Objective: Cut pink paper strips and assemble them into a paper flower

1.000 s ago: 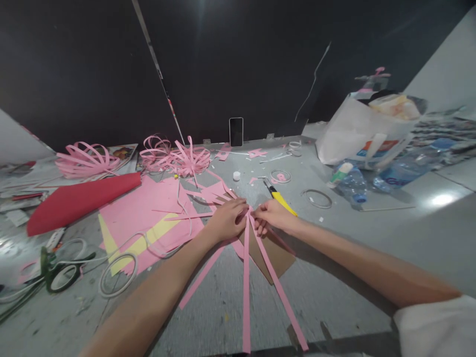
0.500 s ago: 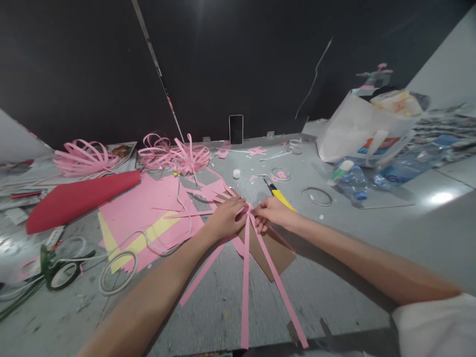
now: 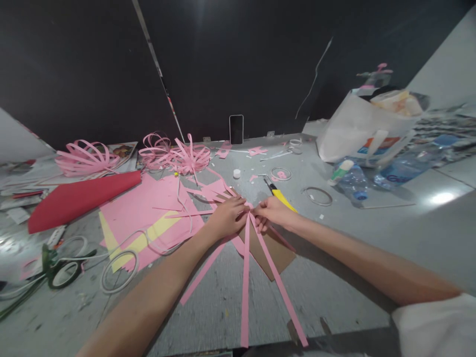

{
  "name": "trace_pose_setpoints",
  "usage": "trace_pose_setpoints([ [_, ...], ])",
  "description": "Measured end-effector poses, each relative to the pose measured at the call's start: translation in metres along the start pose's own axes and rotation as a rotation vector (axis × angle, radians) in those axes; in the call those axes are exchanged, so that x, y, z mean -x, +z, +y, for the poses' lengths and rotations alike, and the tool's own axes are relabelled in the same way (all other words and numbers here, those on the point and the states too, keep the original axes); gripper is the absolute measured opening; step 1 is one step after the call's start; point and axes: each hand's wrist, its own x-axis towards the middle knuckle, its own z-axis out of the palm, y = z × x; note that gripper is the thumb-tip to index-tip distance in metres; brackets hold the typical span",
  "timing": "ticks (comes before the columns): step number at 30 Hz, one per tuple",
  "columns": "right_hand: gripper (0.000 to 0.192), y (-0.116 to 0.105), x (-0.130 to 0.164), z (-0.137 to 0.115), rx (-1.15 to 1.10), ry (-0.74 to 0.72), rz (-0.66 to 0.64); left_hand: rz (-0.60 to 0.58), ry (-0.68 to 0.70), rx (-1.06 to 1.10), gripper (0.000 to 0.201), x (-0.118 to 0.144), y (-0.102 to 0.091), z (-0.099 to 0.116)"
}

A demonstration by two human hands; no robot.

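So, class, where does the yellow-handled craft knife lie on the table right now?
The yellow craft knife lies just beyond the right hand, past centre in the head view, between the hand and a clear tape ring to its right.

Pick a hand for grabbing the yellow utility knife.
Right hand, probably: the yellow utility knife lies just beyond its knuckles. The left hand sits farther away and presses the crossing of the long pink paper strips.

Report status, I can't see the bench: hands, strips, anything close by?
Left hand and right hand both pinch pink paper strips where they cross. Brown card underneath. Yellow cutter just behind right hand.
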Motion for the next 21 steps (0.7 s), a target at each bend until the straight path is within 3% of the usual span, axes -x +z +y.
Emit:
trace_pose_setpoints([
  [9,0.026,-0.002,0.012,-0.006,0.135,0.006,-0.02,-0.027,-0.011,0.016,0.025,0.002,0.002,-0.001],
  [21,0.048,-0.01,0.053,0.014,0.488,0.087,-0.237,-0.026,-0.041,0.012,0.025,0.002,0.001,0.001],
])
